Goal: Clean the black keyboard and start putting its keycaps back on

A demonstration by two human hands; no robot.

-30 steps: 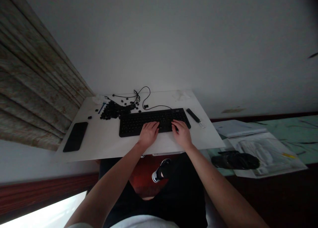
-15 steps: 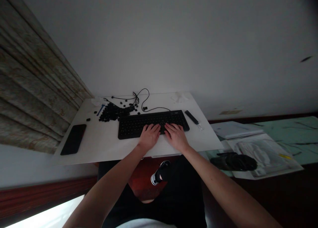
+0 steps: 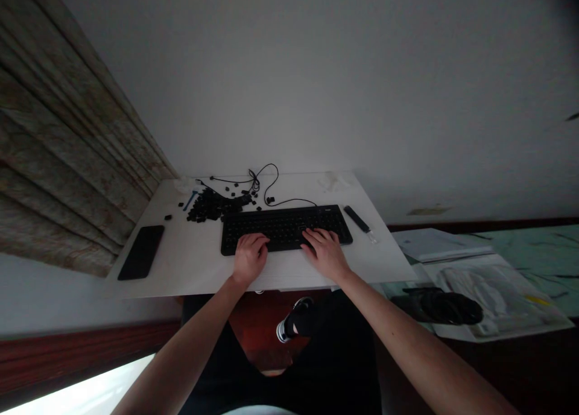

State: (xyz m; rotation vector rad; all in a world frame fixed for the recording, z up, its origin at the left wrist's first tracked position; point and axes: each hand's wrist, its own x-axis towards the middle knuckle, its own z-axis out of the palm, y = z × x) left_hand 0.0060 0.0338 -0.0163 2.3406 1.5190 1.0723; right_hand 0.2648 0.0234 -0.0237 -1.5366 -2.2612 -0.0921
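A black keyboard [image 3: 283,224] lies on the white table [image 3: 190,264] in front of me. My left hand [image 3: 250,257] is at its front left edge, fingers curled in and thumb close to the index finger. What those fingers hold, if anything, is hidden. My right hand [image 3: 326,253] rests over the right part of the keyboard, fingers stretched out and spread, holding nothing. Behind the keyboard's left end lies a pile of loose black keycaps [image 3: 210,205], with several more scattered around it. A small blue tool [image 3: 190,200] lies beside the pile.
A black phone [image 3: 141,252] lies at the table's left. Right of the keyboard is a black-handled tool with a clear tip [image 3: 357,219]. A thin black cable [image 3: 277,177] loops behind it. A curtain [image 3: 81,137] hangs left; a black umbrella-like bundle [image 3: 441,306] lies to the right.
My left hand has moved left and back from the middle of the keyboard, and its fingers have curled in. My right hand stays on the right part. The whole view has shifted slightly.
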